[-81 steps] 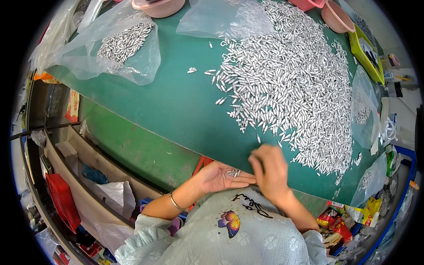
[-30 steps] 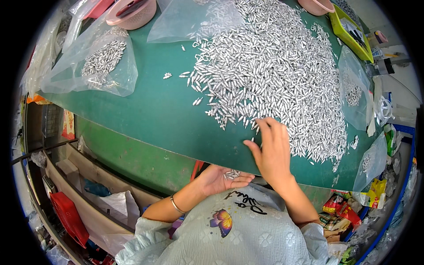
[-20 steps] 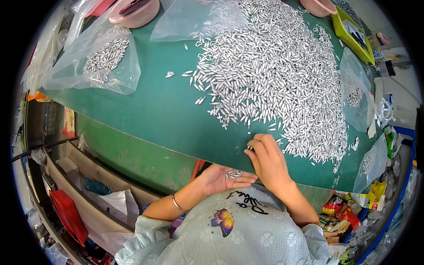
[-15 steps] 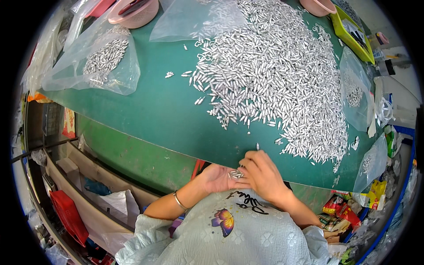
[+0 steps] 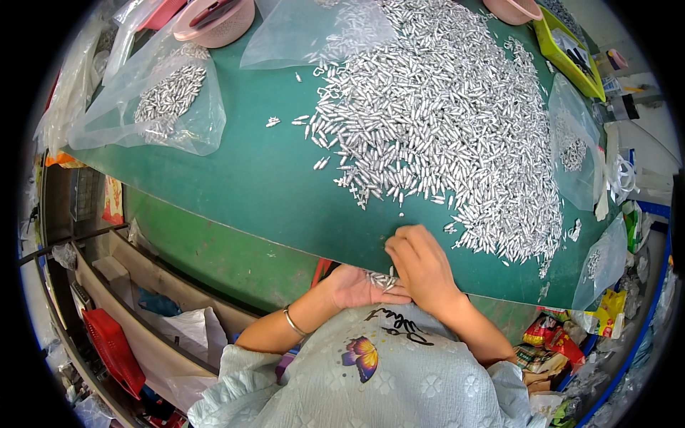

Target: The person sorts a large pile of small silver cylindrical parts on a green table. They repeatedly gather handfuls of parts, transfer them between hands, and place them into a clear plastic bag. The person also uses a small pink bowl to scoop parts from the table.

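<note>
At the near table edge, my left hand (image 5: 352,288) lies palm up and cupped, holding several small silver bullet-shaped metal parts (image 5: 382,279). My right hand (image 5: 421,265) is just right of it, over the table edge, with its fingers curled down. Whatever is between the right fingertips is hidden from this view. Beyond both hands a large heap of the same silver parts (image 5: 442,107) spreads across the green table (image 5: 271,192). A few strays (image 5: 322,163) lie along the heap's left border.
A clear plastic bag of silver parts (image 5: 171,100) lies at the far left. Pink baskets (image 5: 217,28) and a yellow-green tray (image 5: 567,53) stand at the back. More part-filled bags (image 5: 574,153) line the right side. Below left is an open drawer (image 5: 153,307).
My right hand has moved slightly up and away from the left palm, covering the spot where a single silver part stood out. My left hand stays cupped in nearly the same place.
</note>
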The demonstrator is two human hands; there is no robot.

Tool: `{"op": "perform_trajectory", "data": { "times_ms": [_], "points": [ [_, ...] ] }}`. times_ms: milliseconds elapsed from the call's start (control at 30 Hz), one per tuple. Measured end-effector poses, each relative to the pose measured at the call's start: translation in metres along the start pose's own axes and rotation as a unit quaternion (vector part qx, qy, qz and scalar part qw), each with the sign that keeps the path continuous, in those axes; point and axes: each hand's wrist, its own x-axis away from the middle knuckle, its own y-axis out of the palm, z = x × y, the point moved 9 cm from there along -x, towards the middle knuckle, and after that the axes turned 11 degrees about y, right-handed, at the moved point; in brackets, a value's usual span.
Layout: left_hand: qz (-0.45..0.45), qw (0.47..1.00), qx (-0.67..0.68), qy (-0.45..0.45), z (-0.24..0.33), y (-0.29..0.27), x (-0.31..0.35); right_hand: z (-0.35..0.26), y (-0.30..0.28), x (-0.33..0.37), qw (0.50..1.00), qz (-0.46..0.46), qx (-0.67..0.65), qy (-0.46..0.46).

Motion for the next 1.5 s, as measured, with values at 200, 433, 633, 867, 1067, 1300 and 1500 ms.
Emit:
{"op": "perform_trajectory", "data": {
  "times_ms": [200,433,633,867,1067,1300,1500],
  "points": [
    [-0.024,0.972,0.233,0.005,-0.002,0.003,0.007,-0.018,0.011,0.035,0.981,-0.165,-0.098,-0.031],
    [0.034,0.999,0.011,-0.034,-0.005,0.007,0.0,0.037,-0.06,0.016,0.944,0.16,0.224,0.18],
    [0.052,0.998,-0.018,-0.037,-0.005,0.002,0.0,0.033,-0.047,0.016,0.963,0.152,0.183,0.128],
    [0.03,0.99,0.137,0.004,-0.006,-0.002,0.004,-0.012,-0.018,0.032,0.999,-0.01,0.027,-0.029],
    [0.012,0.998,0.069,-0.003,-0.004,-0.001,0.004,0.016,-0.043,0.003,0.986,0.136,0.086,0.055],
    [0.021,0.998,0.063,-0.021,-0.006,-0.007,0.004,0.036,-0.039,-0.023,0.965,0.106,0.211,0.113],
    [0.107,0.99,0.085,0.014,-0.006,-0.006,0.005,-0.001,-0.006,0.019,0.991,-0.057,0.113,0.048]
  ]
}}
